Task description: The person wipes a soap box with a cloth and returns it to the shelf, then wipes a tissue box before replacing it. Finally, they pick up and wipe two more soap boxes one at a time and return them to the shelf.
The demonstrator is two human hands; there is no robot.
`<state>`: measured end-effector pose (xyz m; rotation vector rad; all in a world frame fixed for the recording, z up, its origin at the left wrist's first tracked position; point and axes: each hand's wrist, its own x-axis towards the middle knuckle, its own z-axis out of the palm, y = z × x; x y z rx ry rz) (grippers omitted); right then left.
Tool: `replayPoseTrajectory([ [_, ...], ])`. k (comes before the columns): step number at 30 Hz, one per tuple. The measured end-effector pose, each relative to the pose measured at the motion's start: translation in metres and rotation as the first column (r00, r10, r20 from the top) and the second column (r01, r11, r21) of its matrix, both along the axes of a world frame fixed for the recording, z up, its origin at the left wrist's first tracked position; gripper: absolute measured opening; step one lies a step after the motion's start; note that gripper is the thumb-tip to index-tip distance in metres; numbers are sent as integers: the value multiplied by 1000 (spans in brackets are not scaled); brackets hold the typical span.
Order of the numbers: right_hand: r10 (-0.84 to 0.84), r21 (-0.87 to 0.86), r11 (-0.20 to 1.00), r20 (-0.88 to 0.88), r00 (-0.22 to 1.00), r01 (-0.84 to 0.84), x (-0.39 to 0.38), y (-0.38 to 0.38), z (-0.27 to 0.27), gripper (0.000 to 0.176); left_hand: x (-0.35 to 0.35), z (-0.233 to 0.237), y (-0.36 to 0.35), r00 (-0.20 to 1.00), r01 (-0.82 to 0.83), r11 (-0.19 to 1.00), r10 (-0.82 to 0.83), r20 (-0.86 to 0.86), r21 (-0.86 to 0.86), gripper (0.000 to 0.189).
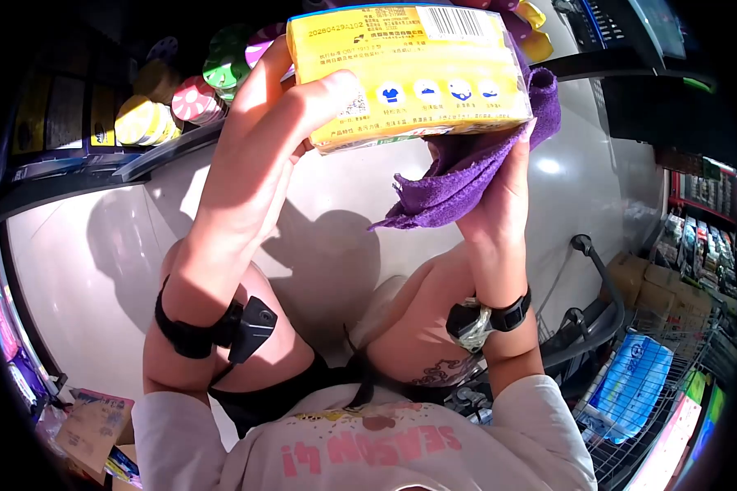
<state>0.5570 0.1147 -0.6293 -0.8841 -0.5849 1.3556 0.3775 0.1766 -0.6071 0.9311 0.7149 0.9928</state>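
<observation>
A yellow pack of laundry soap (409, 69) is held up at the top of the view, its printed face with a barcode and blue icons turned toward me. My left hand (274, 131) grips its left end, thumb across the front and fingers behind, partly hidden. In my right hand (499, 192) is a bunched purple cloth (450, 192), hanging below and behind the pack's right end. The right fingertips meet the pack's lower right corner; the other right fingers are hidden by the cloth and pack.
Shelves at upper left hold colourful round items (221, 61). A wire cart (655, 385) with a blue package (635, 385) stands at lower right, near cardboard boxes (655, 282). An open carton (94, 430) sits at lower left. Stocked racks line the far right.
</observation>
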Motion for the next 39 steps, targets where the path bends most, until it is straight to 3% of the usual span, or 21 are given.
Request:
replayPoseTrajectory([
  [3,-22,-76,997,113,993,31,-1,0,1,63,-2,1,0,1000,3,1000,-4,-25,-17,44],
  [6,-14,-34,999,92,996,17,-3,1,2,61,-3,4,-1,999,-1,999,-1,-35,-47,45],
  [12,-10,63,998,280,960,-8,-6,2,6,53,-4,5,-3,1000,-5,997,4,-5,-81,49],
  [16,-16,95,995,75,997,9,-6,3,5,46,-5,6,-5,999,1,998,-4,-45,-70,50],
  [24,-22,101,995,108,994,11,-9,3,8,41,-8,3,-3,999,-10,987,18,50,-162,46],
  [29,-44,102,994,147,988,29,-11,2,8,37,-10,6,-3,994,34,972,-9,109,-233,52],
  [39,-19,36,999,221,975,11,-17,0,18,37,-8,9,-5,994,-9,945,45,103,-328,45],
])
